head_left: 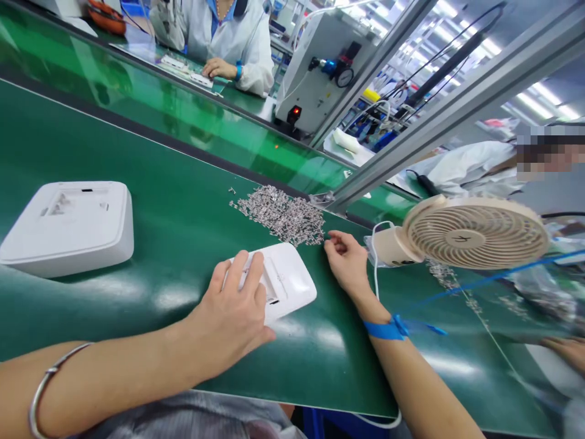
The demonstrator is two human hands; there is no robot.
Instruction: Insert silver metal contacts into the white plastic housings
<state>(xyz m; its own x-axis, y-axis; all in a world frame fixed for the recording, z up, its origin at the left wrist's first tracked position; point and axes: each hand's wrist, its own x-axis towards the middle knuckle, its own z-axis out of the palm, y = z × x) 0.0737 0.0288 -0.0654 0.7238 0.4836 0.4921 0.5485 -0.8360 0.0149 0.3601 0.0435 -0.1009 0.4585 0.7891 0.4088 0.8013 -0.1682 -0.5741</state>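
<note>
My left hand [237, 305] lies over the left end of a white plastic housing [297, 274], gripping it against the green bench. Its fingers reach across the top, and the thumb is by the near edge. The housing has rounded corners and a rectangular recess, partly covered by the fingers. Just beyond it is a heaped pile of small shiny metal parts [278, 213]. At the right edge of that pile, my right hand [346, 259] has its fingers curled together. Whatever its fingertips hold is hidden or too small to make out. A blue strap circles the right wrist.
A larger white plastic case [86, 225] rests on the left. The beige fan [475, 235] and its white cable stand right of my right hand. A metal frame post [411, 134] slants up behind. Co-workers sit across the bench [219, 67] and at the right.
</note>
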